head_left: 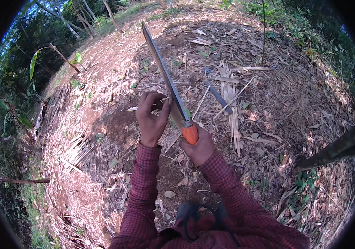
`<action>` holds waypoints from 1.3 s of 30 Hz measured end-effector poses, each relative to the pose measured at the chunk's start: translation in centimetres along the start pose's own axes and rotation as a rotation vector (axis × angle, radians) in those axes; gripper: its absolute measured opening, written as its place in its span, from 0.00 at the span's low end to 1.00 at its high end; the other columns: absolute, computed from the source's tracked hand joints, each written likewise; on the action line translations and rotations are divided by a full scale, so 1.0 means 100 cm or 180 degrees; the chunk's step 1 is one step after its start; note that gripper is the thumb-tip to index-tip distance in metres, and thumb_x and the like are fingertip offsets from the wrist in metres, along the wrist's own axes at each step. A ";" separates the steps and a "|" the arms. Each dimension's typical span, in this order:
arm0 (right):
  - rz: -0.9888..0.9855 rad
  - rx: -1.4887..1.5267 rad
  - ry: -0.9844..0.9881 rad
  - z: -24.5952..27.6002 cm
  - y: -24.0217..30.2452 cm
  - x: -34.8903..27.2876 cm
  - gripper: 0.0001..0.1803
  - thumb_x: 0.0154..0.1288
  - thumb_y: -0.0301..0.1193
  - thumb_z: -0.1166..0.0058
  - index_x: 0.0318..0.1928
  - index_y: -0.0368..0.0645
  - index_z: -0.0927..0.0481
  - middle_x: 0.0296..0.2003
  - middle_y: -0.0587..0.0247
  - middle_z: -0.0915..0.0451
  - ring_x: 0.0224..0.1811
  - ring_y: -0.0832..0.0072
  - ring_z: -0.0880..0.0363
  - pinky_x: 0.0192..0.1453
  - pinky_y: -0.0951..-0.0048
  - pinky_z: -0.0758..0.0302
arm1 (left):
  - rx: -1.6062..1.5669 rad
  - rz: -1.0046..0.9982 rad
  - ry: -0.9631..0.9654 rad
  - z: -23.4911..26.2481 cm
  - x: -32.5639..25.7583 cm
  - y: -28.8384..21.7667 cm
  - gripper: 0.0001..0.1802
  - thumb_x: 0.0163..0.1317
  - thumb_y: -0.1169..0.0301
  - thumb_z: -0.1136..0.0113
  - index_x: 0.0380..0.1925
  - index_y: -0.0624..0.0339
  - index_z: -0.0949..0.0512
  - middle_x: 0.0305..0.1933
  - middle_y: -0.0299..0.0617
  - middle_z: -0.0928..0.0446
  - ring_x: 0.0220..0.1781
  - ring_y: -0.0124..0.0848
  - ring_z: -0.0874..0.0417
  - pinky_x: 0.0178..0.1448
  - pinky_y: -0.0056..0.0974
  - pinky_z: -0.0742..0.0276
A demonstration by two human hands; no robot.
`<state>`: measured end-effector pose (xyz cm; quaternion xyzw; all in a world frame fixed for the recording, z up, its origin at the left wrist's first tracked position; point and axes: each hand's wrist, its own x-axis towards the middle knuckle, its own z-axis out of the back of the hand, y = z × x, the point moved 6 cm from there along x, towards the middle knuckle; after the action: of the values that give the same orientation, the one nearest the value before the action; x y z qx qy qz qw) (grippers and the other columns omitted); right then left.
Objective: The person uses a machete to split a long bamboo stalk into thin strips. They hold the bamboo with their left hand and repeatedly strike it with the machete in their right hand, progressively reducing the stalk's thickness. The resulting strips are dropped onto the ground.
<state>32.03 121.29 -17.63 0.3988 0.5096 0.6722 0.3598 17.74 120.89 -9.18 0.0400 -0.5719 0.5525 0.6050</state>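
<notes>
While the right hand (200, 147) clenches the machete (167, 79) by its orange handle, left hand (152, 118) fingers (167, 104) pinch a strip against the blade (edge just beside them), so a slip could cut.

Machete (167, 76) held centre, blade pointing up & away; left hand (151, 120) left of blade, right hand (198, 145) below. Bamboo strips (229, 99) on ground to right.

Split bamboo strips (228, 95) on leaf-littered ground (293, 95) — trees (73, 16) beyond.
</notes>
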 end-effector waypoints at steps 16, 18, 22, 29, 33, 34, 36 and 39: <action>-0.0497 -0.0893 0.0281 0.002 -0.004 -0.019 0.21 0.48 0.34 0.44 0.44 0.40 0.28 0.29 0.50 0.23 0.30 0.56 0.22 0.37 0.62 0.26 | 0.2000 -0.2243 0.1979 -0.046 0.112 0.011 0.20 0.67 0.55 0.65 0.57 0.40 0.33 0.54 0.40 0.27 0.61 0.36 0.33 0.70 0.49 0.50; -0.0440 -0.0905 0.0234 -0.006 -0.044 -0.031 0.22 0.47 0.36 0.44 0.44 0.40 0.28 0.31 0.48 0.23 0.32 0.53 0.22 0.38 0.60 0.26 | 0.2447 -0.1664 0.2624 -0.062 0.068 0.063 0.21 0.68 0.56 0.66 0.58 0.39 0.36 0.57 0.40 0.31 0.60 0.35 0.32 0.70 0.50 0.49; -0.0686 -0.1279 0.0538 -0.002 -0.073 -0.023 0.25 0.47 0.38 0.44 0.46 0.40 0.28 0.33 0.46 0.23 0.36 0.53 0.22 0.41 0.59 0.26 | 0.1729 -0.1057 0.2737 -0.072 0.056 0.086 0.20 0.67 0.57 0.65 0.57 0.43 0.34 0.51 0.41 0.27 0.54 0.37 0.28 0.56 0.42 0.32; -0.1255 -0.1154 0.1293 -0.034 -0.099 0.004 0.30 0.47 0.40 0.44 0.50 0.36 0.30 0.38 0.44 0.23 0.41 0.54 0.23 0.47 0.59 0.26 | -0.0283 0.1166 0.2373 -0.039 0.013 0.231 0.30 0.64 0.44 0.62 0.56 0.52 0.32 0.53 0.43 0.26 0.57 0.40 0.28 0.61 0.46 0.34; -0.1807 -0.1406 0.1120 -0.014 -0.146 0.004 0.29 0.48 0.39 0.43 0.49 0.36 0.29 0.37 0.47 0.22 0.40 0.59 0.22 0.46 0.63 0.26 | -0.3122 0.0940 0.0218 -0.005 0.016 0.121 0.32 0.59 0.43 0.55 0.46 0.62 0.28 0.46 0.48 0.25 0.49 0.36 0.24 0.52 0.43 0.30; -0.1645 -0.1500 0.1149 -0.013 -0.141 0.009 0.28 0.48 0.38 0.43 0.50 0.37 0.30 0.37 0.47 0.22 0.40 0.58 0.22 0.46 0.62 0.26 | -0.2817 0.0921 0.0111 -0.004 0.012 0.117 0.30 0.60 0.44 0.55 0.43 0.61 0.27 0.44 0.46 0.25 0.45 0.33 0.24 0.50 0.41 0.29; -0.1068 -0.2161 0.1121 0.006 -0.141 0.036 0.29 0.47 0.36 0.42 0.51 0.37 0.30 0.38 0.46 0.23 0.40 0.57 0.22 0.47 0.61 0.25 | -0.1916 0.0757 0.0005 -0.013 0.018 0.099 0.22 0.61 0.50 0.51 0.37 0.60 0.26 0.38 0.39 0.25 0.38 0.27 0.24 0.45 0.33 0.28; -0.0613 -0.3122 0.1359 0.024 -0.116 0.064 0.26 0.49 0.35 0.44 0.49 0.39 0.30 0.37 0.46 0.22 0.41 0.56 0.22 0.49 0.61 0.26 | -0.1824 0.0839 0.0060 -0.030 0.033 0.098 0.18 0.60 0.55 0.48 0.34 0.60 0.25 0.34 0.37 0.25 0.37 0.24 0.25 0.42 0.32 0.27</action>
<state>32.33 130.53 -27.39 -0.0097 0.2321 0.8611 0.4522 11.81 128.76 -13.53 -0.2117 -0.6989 0.4429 0.5202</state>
